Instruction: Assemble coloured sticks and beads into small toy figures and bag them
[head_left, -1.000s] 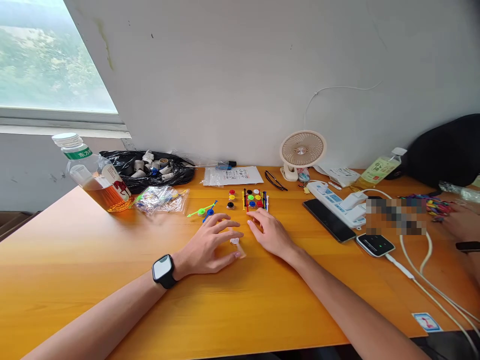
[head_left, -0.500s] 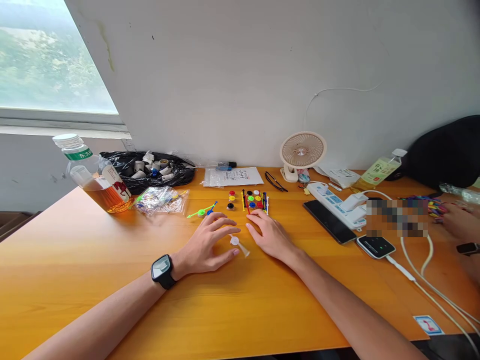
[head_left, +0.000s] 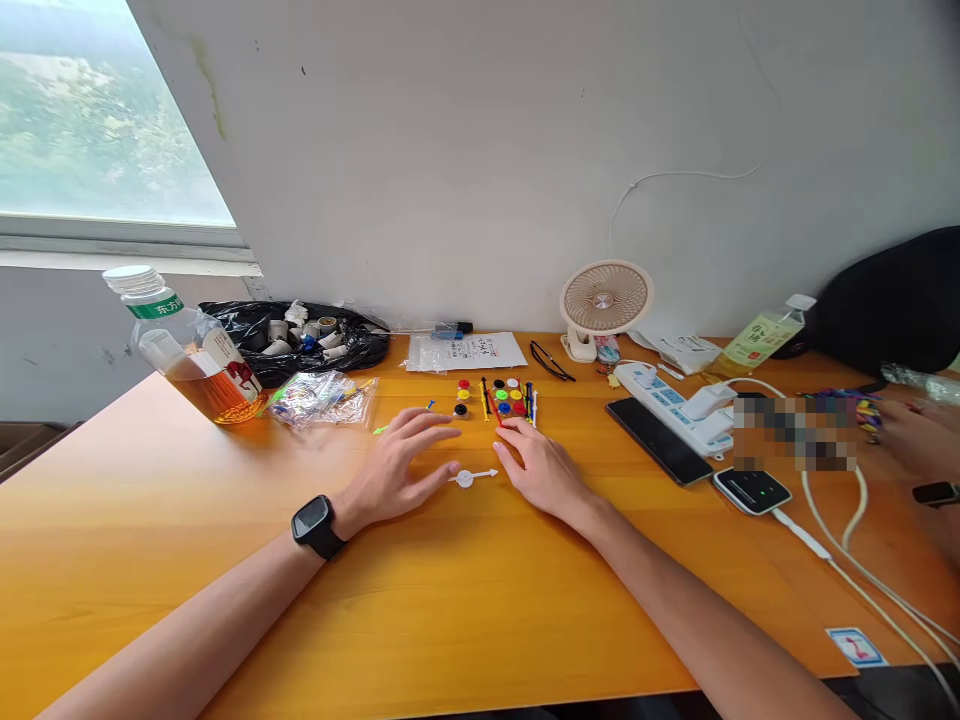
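Observation:
A white arrow spinner with a round hub (head_left: 465,479) lies on the table between my hands, its arrowhead pointing right. My left hand (head_left: 401,465), wearing a black watch (head_left: 318,527), is spread open just left of it, fingertips near its tail and holding nothing. My right hand (head_left: 546,472) rests on the table to the right, its fingers closed at the lower end of a red arrow (head_left: 493,406), which is tilted. Behind it are coloured round pieces (head_left: 504,409) between thin arrows. Red, yellow and black discs (head_left: 462,410) stand in a column. Green and blue arrows are mostly hidden behind my left hand.
At left stand a tea bottle (head_left: 202,370), a black bag of rolls (head_left: 300,345) and a clear bag of parts (head_left: 322,398). A small fan (head_left: 606,300), phone (head_left: 660,443), power strip (head_left: 671,405) and cables lie right. Another person's hand (head_left: 915,440) is at far right.
The white spinner, blurred and pointing down-right before, now shows sharply and points right. My left hand has drawn back left and away from it. The red arrow has tilted at my right fingers.

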